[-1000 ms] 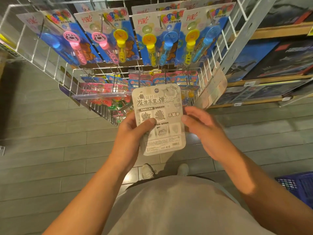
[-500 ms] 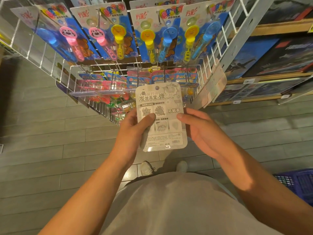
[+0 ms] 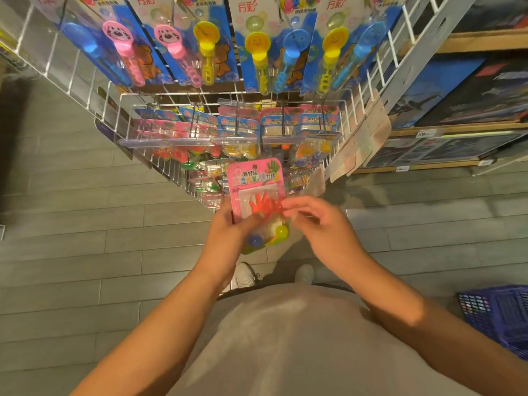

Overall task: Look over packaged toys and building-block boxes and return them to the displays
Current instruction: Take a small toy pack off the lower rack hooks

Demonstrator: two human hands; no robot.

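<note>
I hold a pink blister-packed toy [image 3: 255, 182] upright in front of me, its printed front facing me, with an orange sticky hand and small coloured balls under the clear plastic. My left hand [image 3: 228, 230] grips the pack's lower left edge. My right hand [image 3: 320, 224] pinches its right edge with the fingertips. Just beyond it stands a white wire display rack [image 3: 160, 164] with hooks full of similar packs [image 3: 274, 124]. Higher on the rack hang bubble-wand cards [image 3: 257, 44].
Wooden shelves [image 3: 483, 42] with large dark building-block boxes [image 3: 474, 95] fill the right side. A blue plastic basket [image 3: 503, 315] sits on the grey plank floor at my lower right. My shoes [image 3: 245, 274] stand just below the pack.
The pack has been turned over: its grey printed back faced me before, its pink front faces me now. I have also moved closer to the rack.
</note>
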